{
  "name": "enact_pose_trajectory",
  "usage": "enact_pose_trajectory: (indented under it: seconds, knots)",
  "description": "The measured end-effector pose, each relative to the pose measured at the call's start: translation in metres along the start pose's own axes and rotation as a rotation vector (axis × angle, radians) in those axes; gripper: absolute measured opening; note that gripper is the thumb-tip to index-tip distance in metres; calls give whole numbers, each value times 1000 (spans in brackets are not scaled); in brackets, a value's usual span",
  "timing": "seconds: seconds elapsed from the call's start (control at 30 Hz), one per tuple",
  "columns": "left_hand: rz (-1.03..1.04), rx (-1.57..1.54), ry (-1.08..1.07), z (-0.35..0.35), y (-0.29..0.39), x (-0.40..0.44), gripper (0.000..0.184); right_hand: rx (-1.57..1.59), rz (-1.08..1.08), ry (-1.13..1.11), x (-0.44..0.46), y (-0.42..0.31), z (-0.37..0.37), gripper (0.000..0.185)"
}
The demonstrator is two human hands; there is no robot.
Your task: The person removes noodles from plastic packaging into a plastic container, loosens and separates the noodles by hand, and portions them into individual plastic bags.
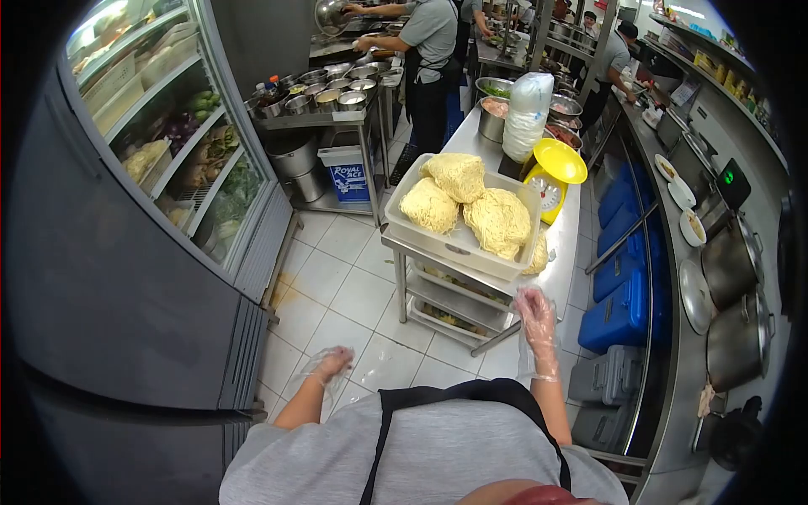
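My left hand point(334, 362), in a clear plastic glove, hangs over the tiled floor at the lower middle, its fingers curled; whether anything is in them is too small to tell. My right hand point(536, 313), gloved the same way, is raised near the front right corner of the steel table point(566, 252), fingers bent, with nothing visible in it. Nearest to it is a white plastic tub point(471, 251) holding several large bundles of yellow noodles point(498, 220). Another noodle bundle point(537, 255) lies partly hidden beside the tub. Behind it stands a yellow scale point(551, 192).
A glass-door fridge point(227, 181) stands at the left. Co-workers point(429, 50) work at the back. Stacked plastic bags point(528, 109) and metal pots sit on the table. Blue bins point(619, 311) and a counter with large pots point(734, 337) line the right.
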State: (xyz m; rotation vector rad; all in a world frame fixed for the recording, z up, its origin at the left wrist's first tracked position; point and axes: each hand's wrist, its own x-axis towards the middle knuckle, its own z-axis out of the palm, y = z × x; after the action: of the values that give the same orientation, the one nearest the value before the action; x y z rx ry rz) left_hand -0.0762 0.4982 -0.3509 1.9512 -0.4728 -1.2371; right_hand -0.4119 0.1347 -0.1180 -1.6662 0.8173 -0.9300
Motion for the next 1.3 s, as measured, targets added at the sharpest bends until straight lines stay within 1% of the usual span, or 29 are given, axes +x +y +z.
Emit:
enact_pose_trajectory:
  seconds: [0.03,0.07,0.1,0.17,0.23,0.27,0.3,0.33,0.37,0.43,0.5,0.53,0.57,0.6,0.67,0.7,0.77,0.8,0.87,0.9,0.93,1.03,1.07,1.1,1.17,1.2,1.23,1.27,1.3]
  knots:
    - [84,-213,51,8,30,0,33,38,-52,-39,14,-17,6,17]
    - [151,-276,101,15,62,2,34,38,-53,-41,25,-32,11,17]
    - [221,-337,154,22,93,11,36,-48,-122,-48,37,-46,15,18]
    - [425,-291,270,27,135,39,40,-129,-186,-58,66,-61,22,20]
    - [566,-291,377,22,186,54,44,-279,-290,-110,89,-61,24,22]
    - [549,-349,426,25,222,41,45,-275,-257,-119,98,-60,24,22]
    - [553,-400,479,21,263,38,46,-329,-282,-207,116,-62,26,24]
    - [582,-375,534,13,277,54,47,-382,-299,-296,129,-61,25,27]
    - [606,-355,590,9,285,68,49,-374,-273,-302,141,-58,23,27]
    - [511,-408,542,9,327,61,50,-498,-373,-324,164,-50,21,36]
    - [426,-454,498,11,364,50,50,-527,-324,-313,185,-25,19,41]
    - [387,-434,413,15,378,47,50,-566,-285,-293,191,-16,20,47]
    - [344,-416,324,18,384,49,50,-561,-265,-298,193,-11,21,47]
    - [330,-409,319,17,386,57,50,-579,-234,-289,194,-10,24,50]
    - [337,-302,393,11,386,77,38,-599,-190,-271,200,-8,27,53]
    - [331,-293,380,4,383,87,38,-618,-212,-269,203,-6,27,54]
    - [446,-147,343,-14,378,105,22,-636,-208,-247,205,-4,31,54]
    - [524,-73,325,-14,395,99,10,-682,-212,-262,207,-3,33,55]
    - [543,54,317,-21,399,121,10,-734,-185,-252,205,-5,40,56]
    - [564,162,341,-23,400,129,10,-821,-210,-236,201,-7,44,56]
    - [606,123,294,-25,403,132,10,-910,-235,-223,197,-8,48,57]
    - [606,171,163,-37,417,150,11,-977,-135,-191,191,-15,57,62]
    - [596,243,72,-45,420,151,20,-981,-117,-180,191,-14,58,62]
    - [599,248,55,-46,436,142,20,-893,-98,-127,196,-12,58,63]
    - [357,697,97,-48,457,131,33,-805,-70,-64,213,-9,55,64]
    - [361,706,84,-51,460,134,33,-793,70,-115,229,-8,50,69]
    - [519,784,157,-54,461,138,40,-776,212,-170,242,-7,46,74]
    - [681,857,229,-55,464,142,47,-774,229,-163,253,-5,45,74]
    - [685,863,213,-54,470,145,47,-810,270,-194,264,-3,44,74]
